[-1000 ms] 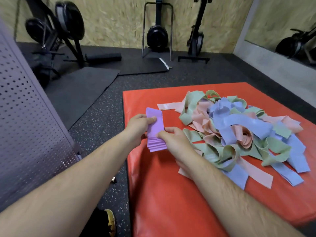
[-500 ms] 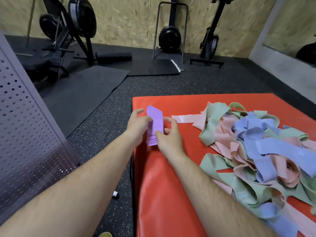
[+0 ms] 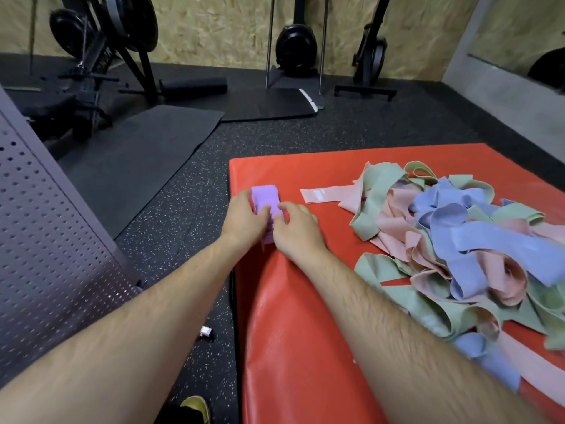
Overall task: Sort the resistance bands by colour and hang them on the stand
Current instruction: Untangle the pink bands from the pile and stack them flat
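A neat stack of purple resistance bands (image 3: 266, 199) lies at the near-left corner area of the red mat (image 3: 293, 316). My left hand (image 3: 244, 220) grips its left side and my right hand (image 3: 298, 229) pinches its right side, both low against the mat. To the right a tangled heap of bands (image 3: 458, 255) in green, pink and blue covers the mat. One pink band (image 3: 324, 194) stretches flat toward the purple stack. A perforated purple-grey panel (image 3: 46, 246) stands at the far left.
Speckled black rubber floor (image 3: 189, 209) surrounds the mat, with a dark floor mat (image 3: 137, 154) beyond. Gym machines (image 3: 104, 50) and an upright frame (image 3: 295, 47) stand along the board wall. A small white object (image 3: 206, 332) lies on the floor by the mat's edge.
Both hands have lowered the purple stack from upright in the air down toward the red mat. The view has shifted left, pushing the heap to the right.
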Available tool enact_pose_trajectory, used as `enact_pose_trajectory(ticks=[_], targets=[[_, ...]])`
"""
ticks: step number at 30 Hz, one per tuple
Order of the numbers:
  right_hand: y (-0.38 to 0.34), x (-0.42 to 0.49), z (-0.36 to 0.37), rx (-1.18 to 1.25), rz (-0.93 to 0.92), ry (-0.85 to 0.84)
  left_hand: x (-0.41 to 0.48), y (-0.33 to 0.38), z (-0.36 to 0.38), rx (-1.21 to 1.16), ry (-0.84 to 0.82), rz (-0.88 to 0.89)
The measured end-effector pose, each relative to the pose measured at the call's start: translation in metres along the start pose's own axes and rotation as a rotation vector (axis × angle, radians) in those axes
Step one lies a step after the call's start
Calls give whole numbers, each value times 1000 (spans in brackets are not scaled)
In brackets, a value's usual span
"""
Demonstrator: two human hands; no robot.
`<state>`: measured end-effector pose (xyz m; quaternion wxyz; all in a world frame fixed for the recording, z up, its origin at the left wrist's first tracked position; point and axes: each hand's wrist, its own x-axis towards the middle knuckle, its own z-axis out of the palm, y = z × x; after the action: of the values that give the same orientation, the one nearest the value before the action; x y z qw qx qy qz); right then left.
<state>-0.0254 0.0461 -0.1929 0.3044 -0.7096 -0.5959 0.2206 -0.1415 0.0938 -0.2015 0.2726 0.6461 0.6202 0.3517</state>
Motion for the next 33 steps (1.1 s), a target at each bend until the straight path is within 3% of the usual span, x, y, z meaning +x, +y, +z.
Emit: enact_pose_trajectory(ticks=[7, 15, 21, 29, 33], targets=[[-7, -43, -34, -41, -108, 51, -37, 17, -19, 231, -9, 279], [17, -123, -115, -86, -152, 166, -136, 86, -14, 210, -109, 597], [70, -194, -159, -167, -162, 212, -187, 111, 17, 238, -205, 607], [129, -199, -240, -237, -37, 354, -197, 148, 82, 250, -250, 653], [138, -187, -234, -271, -65, 317, -172, 154, 103, 364, -286, 539]])
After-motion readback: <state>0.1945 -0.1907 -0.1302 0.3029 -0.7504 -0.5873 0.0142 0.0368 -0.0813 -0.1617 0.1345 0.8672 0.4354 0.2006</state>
